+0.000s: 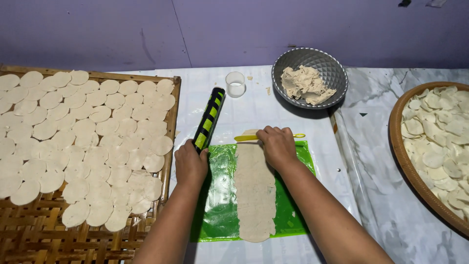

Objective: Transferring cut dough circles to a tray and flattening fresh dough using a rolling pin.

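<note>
A long flattened strip of pale dough (255, 193) lies on a green plastic sheet (220, 205). My right hand (276, 144) presses on the strip's far end, fingers curled, next to a yellow tool (246, 138) that lies across that end. My left hand (190, 164) grips the near end of a black and green rolling pin (210, 117), which angles away to the upper right, left of the dough.
A woven bamboo tray (44, 234) at left holds several thin dough rounds (88, 142). A grey metal bowl (332, 71) with a dough lump (305, 84) stands at the back, a small clear cup (235, 84) beside it. A round basket (405, 156) of rounds sits at right.
</note>
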